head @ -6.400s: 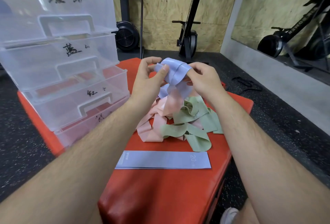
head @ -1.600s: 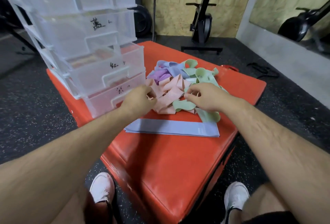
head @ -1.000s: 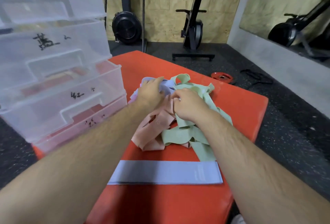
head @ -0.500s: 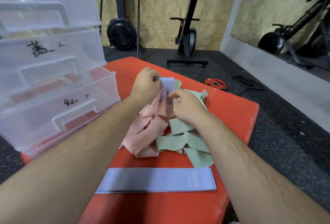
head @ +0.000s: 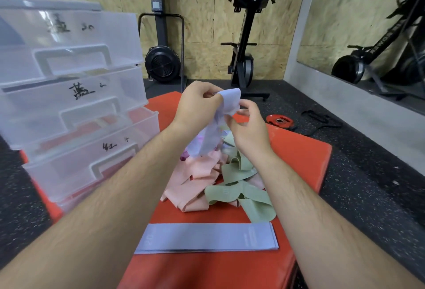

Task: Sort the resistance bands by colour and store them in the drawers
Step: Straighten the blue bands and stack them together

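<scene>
My left hand [head: 197, 109] and my right hand [head: 248, 127] both pinch a light blue band [head: 213, 127] raised above the pile, its lower end hanging down among the other bands. Beneath lie pink bands [head: 193, 185] and green bands [head: 243, 187], with a bit of purple band [head: 185, 156] at the pile's left edge. Flat near the front of the red box [head: 207, 270] lies another blue band [head: 207, 238]. A clear plastic drawer unit [head: 69, 109] with handwritten labels stands at the left; its third drawer sticks out a little.
A red weight plate [head: 279, 121] and a black cord [head: 319, 118] lie on the dark rubber floor right of the box. Two exercise machines [head: 243, 35] stand against the chipboard wall behind. A mirror [head: 368, 35] runs along the right wall.
My hands dug into the pile, took hold of a blue band and have lifted it up out of the heap; the flat blue band in front has stayed put.
</scene>
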The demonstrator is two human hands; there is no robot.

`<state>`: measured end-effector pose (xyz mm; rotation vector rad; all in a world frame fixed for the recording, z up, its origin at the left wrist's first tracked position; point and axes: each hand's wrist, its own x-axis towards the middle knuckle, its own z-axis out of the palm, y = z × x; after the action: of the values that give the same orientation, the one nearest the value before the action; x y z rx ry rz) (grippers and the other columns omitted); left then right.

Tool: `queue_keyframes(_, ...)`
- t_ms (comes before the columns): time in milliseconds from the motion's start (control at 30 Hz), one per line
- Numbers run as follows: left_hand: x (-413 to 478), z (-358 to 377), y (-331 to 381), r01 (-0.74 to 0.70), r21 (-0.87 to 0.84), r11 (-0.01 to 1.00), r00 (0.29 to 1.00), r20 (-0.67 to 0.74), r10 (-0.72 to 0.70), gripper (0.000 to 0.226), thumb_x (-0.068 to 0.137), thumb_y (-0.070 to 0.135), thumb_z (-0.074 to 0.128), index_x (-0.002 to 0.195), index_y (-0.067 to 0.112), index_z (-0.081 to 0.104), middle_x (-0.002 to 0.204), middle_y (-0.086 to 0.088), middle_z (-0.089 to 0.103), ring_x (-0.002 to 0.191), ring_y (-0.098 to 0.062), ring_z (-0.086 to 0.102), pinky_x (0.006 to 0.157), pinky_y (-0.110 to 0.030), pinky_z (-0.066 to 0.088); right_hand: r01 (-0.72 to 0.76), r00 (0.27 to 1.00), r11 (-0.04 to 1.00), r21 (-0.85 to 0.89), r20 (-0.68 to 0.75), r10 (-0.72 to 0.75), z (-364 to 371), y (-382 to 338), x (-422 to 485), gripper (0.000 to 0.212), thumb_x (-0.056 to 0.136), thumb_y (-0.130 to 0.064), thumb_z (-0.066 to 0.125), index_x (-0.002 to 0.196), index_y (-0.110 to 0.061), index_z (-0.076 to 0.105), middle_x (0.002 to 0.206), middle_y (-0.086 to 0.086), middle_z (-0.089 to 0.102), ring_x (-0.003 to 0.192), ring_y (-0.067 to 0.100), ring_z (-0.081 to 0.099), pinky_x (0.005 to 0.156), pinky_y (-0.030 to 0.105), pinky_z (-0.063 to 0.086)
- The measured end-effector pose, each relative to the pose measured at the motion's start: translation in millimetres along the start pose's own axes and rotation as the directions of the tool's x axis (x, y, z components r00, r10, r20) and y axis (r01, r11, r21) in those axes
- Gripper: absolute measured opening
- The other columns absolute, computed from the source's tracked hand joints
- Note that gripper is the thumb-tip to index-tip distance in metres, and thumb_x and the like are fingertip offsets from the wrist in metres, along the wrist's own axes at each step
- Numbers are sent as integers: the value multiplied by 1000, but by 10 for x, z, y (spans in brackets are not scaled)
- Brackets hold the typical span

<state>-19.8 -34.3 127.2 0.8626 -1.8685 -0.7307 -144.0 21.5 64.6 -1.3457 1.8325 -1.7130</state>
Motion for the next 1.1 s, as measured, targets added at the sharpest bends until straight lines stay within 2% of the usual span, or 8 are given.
queue_keyframes(67,-28,-29,42,6,-17,1000,1000,1,-6,23,80,9,56,84,17,76,80,1,73,62,-3,57,59,-21,47,-12,1000,1000,-26,1,12,-19,-36,20,10,95,-34,63,105,-30,62,109,-12,64,97,3,61,77,27,48)
queue_keyframes(233,-18,-185,75,12,-24,1000,999,-38,-13,18,84,12,57,87,19,73,79,4,72,68,-2,58,61,-12,44,0,1000,995,102,9,0,-219,-266,52,14,97,-25,61,98,-11,64,76,-8,61,61,-1,49,60,21,40)
queue_keyframes(433,-110,-349,-76,22,81,997,999,-34,-20,10,91,21,60,89,18,70,77,9,67,58,1,50,51,-10,39,-51,994,975,217,108,28,-422,-541,84,22,90,-29,73,110,-24,66,100,-1,76,91,10,69,76,27,52)
queue_keyframes(600,-313,-234,-345,153,-40,988,987,-48,-154,16,94,26,63,79,19,65,73,3,66,66,-12,57,66,-32,51,-157,966,969,191,234,110,-413,-535,22,27,87,-20,75,113,-18,69,103,5,77,88,14,70,75,31,56)
queue_keyframes(800,-399,-354,-559,377,-246,893,925,58,-375,13,94,25,66,83,18,68,63,10,61,60,-10,49,58,-21,42,-320,915,901,294,344,212,-419,-489,-71,40,85,-19,79,121,-13,64,83,4,65,65,19,62,76,39,56)
queue_keyframes(933,-433,-413,-552,340,-262,903,940,134,-315,13,91,29,69,84,19,63,75,7,62,64,-10,54,56,-19,41,-162,885,981,-105,424,191,-475,-444,-161,64,72,-16,87,125,-34,55,87,0,58,73,15,58,69,25,51)
queue_keyframes(1000,-468,-473,-521,303,-212,929,947,175,-269,21,85,34,75,87,18,61,76,6,62,61,-7,55,53,-17,40,-59,903,950,-307,390,182,-505,-450,-209,60,75,-9,78,120,-39,53,95,-1,56,75,14,56,65,28,45)
queue_keyframes(1100,-501,-593,-551,283,-182,941,951,182,-251,24,81,34,79,86,20,60,78,3,64,67,-12,57,58,-28,42,-41,919,932,-360,352,176,-627,-480,-232,44,81,-11,69,115,-36,56,101,2,64,75,12,58,65,28,44)
